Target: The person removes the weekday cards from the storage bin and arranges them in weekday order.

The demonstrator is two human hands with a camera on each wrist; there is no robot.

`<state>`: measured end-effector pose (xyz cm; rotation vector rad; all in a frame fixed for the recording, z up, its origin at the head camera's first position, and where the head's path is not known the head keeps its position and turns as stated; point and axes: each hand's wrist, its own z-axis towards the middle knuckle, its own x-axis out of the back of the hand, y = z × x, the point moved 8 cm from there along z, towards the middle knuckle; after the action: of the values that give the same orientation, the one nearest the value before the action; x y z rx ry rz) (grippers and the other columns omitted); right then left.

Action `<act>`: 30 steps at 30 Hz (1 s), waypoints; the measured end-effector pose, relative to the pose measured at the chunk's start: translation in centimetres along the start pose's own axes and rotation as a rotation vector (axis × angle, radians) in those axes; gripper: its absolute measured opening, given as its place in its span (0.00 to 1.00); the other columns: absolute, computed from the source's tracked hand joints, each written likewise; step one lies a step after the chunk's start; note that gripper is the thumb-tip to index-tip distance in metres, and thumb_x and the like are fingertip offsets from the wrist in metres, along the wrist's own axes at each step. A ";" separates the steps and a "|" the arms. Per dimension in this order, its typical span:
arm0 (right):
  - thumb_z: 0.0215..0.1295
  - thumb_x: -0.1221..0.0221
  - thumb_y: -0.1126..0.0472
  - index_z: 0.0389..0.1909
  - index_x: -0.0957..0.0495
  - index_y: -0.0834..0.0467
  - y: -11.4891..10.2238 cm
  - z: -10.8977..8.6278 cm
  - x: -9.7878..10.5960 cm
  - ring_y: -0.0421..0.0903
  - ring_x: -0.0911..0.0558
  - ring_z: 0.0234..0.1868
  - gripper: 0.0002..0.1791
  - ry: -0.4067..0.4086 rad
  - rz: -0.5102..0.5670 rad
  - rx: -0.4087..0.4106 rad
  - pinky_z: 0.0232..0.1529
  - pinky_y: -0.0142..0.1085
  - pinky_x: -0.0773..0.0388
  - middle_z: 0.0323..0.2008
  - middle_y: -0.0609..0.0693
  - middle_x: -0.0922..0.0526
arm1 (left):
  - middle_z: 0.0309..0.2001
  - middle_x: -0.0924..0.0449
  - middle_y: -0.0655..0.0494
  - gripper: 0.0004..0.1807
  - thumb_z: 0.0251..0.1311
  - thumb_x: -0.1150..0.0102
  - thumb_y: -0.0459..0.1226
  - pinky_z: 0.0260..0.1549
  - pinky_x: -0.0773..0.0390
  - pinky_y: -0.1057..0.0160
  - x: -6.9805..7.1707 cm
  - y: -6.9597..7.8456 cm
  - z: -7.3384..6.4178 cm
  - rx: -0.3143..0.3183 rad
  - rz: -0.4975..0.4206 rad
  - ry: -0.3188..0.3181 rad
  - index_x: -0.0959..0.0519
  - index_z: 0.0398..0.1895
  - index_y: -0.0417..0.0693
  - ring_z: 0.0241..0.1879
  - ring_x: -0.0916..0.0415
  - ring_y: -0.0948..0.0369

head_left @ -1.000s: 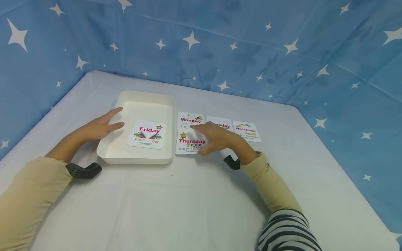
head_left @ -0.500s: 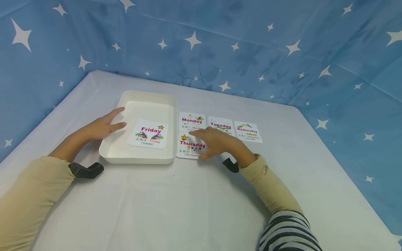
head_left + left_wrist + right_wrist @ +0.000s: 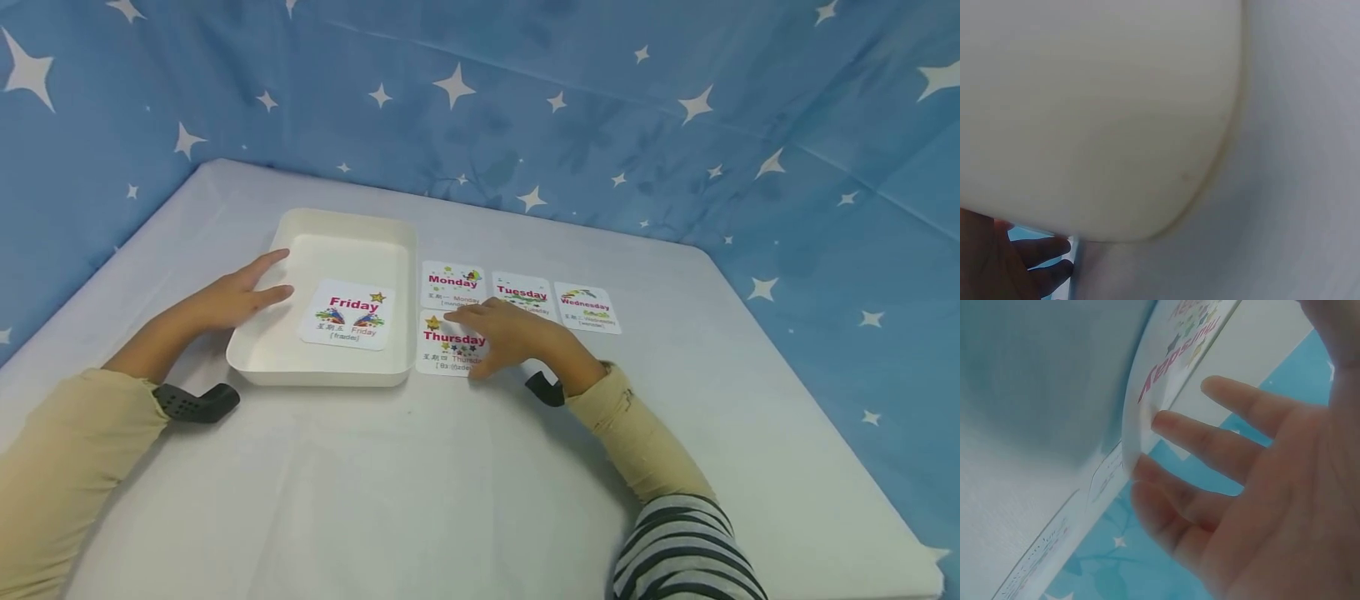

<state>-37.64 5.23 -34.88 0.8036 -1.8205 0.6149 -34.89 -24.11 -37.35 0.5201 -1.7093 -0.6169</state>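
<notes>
Thursday card (image 3: 442,348) slid slightly nearer person, below Monday card (image 3: 452,283); right hand (image 3: 516,333), fingers relaxed, over it. Left hand (image 3: 225,302) loose at tray (image 3: 322,379). Tuesday card (image 3: 525,293), Wednesday card (image 3: 587,307) laid out; Friday card (image 3: 346,321) left in tray.

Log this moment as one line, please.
Left hand: at left rim of tray | right hand: at Thursday card | Friday card: inside tray | Monday card, Tuesday card, Wednesday card: row on table
</notes>
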 end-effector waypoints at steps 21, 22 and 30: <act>0.52 0.36 0.48 0.70 0.49 0.47 0.7 0.0 -0.7 0.50 0.47 0.70 0.46 -0.088 0.078 -0.050 0.69 0.47 0.48 0.70 0.46 0.47 | 0.69 0.65 0.31 0.41 0.66 0.62 0.54 0.59 0.57 0.31 -0.1 0.2 0.0 -0.007 0.005 0.005 0.67 0.72 0.48 0.66 0.63 0.32; 0.52 0.37 0.48 0.70 0.49 0.47 0.8 0.0 -0.8 0.50 0.47 0.71 0.46 -0.096 0.083 -0.055 0.69 0.47 0.48 0.71 0.45 0.47 | 0.69 0.65 0.31 0.41 0.66 0.62 0.54 0.59 0.58 0.31 -0.1 0.2 0.0 -0.006 0.005 0.004 0.67 0.72 0.48 0.66 0.63 0.32; 0.53 0.36 0.49 0.70 0.49 0.46 1.1 0.1 -1.0 0.48 0.47 0.70 0.45 -0.110 0.124 -0.063 0.68 0.45 0.46 0.71 0.45 0.48 | 0.70 0.66 0.31 0.40 0.67 0.62 0.53 0.60 0.58 0.32 0.0 0.6 -0.2 -0.010 -0.004 0.010 0.67 0.72 0.47 0.67 0.64 0.33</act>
<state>-38.24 6.10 -35.88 0.6976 -1.9916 0.5997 -34.69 -23.71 -36.97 0.5189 -1.6950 -0.6244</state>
